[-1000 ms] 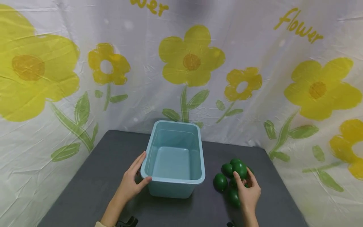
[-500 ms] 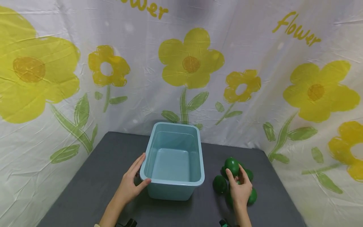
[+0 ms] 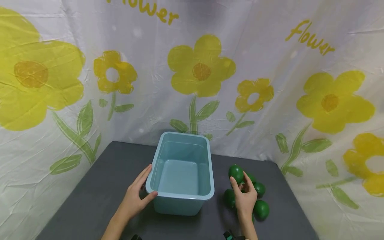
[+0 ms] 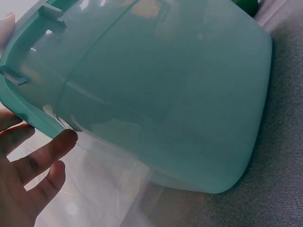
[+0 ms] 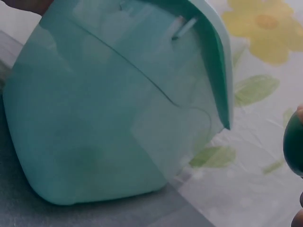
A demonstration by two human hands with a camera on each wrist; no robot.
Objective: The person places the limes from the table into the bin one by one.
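The right hand (image 3: 246,199) has carried its fruit (image 3: 235,173) leftward, nearer the bin (image 3: 178,205), whose long axis points away from the person. The left hand (image 3: 134,197) rests extended fingers against the bin's near-left corner; the right pinches the fruit, outside the bin, right of its rim.
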